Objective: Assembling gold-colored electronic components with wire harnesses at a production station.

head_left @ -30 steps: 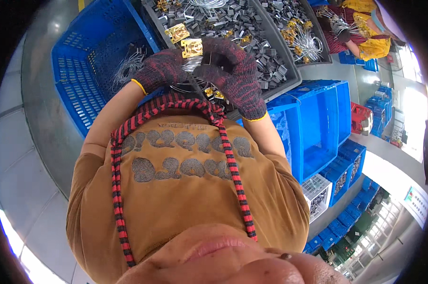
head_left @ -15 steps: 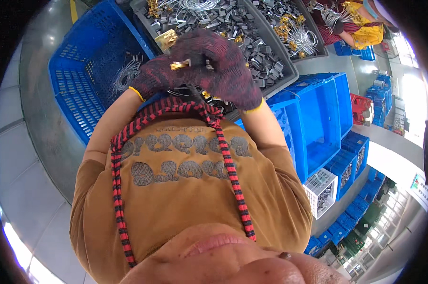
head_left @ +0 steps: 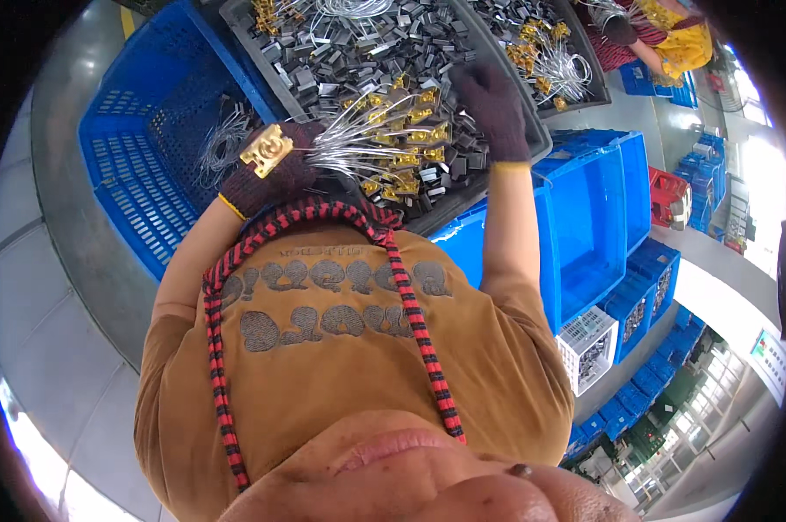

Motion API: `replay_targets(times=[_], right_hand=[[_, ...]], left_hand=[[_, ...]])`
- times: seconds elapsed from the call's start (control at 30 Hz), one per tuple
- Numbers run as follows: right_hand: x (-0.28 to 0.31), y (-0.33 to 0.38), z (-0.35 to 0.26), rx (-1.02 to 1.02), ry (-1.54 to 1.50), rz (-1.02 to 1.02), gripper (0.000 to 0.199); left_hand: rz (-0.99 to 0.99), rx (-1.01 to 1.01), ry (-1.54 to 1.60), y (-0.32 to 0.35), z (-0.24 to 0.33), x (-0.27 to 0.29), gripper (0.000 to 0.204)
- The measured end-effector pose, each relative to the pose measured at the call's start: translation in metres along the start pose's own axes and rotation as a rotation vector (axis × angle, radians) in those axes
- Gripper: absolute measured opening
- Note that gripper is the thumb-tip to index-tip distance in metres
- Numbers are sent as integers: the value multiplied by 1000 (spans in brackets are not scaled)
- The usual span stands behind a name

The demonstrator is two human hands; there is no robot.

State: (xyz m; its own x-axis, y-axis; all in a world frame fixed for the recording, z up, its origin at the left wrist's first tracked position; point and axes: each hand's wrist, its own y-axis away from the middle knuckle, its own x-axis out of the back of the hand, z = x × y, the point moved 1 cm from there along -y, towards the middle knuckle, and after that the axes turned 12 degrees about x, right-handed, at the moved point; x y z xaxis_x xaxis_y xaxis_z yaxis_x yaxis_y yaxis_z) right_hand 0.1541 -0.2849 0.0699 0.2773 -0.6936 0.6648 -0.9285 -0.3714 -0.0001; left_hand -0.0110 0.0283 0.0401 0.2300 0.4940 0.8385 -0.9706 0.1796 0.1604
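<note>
My left hand (head_left: pixel 275 174), in a dark knitted glove with a yellow cuff, is closed around a bundle of silvery wires (head_left: pixel 345 152). The wires fan out to the right and end in several brass-coloured metal tips (head_left: pixel 419 135). A flat gold-coloured metal plate (head_left: pixel 267 150) shows at the upper left of this glove. My right hand (head_left: pixel 490 104), gloved alike, reaches over the right side of a grey tray (head_left: pixel 541 139) of small dark rectangular metal pieces (head_left: pixel 358 65). Its fingers curl down and bunch together among the pieces; whatever they pinch is hidden.
A blue plastic crate (head_left: pixel 145 187) with loose wires (head_left: pixel 227 148) stands at the left. Blue bins (head_left: pixel 584 235) and a white basket (head_left: pixel 587 352) are at the right. A second grey tray (head_left: pixel 597 83) lies beyond, near a co-worker in a yellow garment (head_left: pixel 684 43).
My hands were together in front of my chest and have parted. The right has moved outward to the tray's right side; the left has turned, bringing the wire bundle into sight.
</note>
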Motion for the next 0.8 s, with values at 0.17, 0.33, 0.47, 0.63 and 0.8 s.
replay_targets(times=[0.17, 0.33, 0.47, 0.63, 0.8], right_hand=[[-98, -64, 159, 402, 481, -176, 45], [-95, -43, 142, 52, -91, -168, 43], [-31, -25, 97, 128, -335, 94, 21], [29, 19, 12, 245, -537, 146, 31], [0, 56, -98, 520, -454, 24, 33]], left_hand=[[-204, 139, -47, -4, 12, 6, 45], [40, -20, 12, 7, 8, 13, 51], [173, -53, -106, 6, -5, -4, 40], [-29, 150, -179, -3, 28, 20, 45], [25, 151, -171, 3, 7, -9, 50]])
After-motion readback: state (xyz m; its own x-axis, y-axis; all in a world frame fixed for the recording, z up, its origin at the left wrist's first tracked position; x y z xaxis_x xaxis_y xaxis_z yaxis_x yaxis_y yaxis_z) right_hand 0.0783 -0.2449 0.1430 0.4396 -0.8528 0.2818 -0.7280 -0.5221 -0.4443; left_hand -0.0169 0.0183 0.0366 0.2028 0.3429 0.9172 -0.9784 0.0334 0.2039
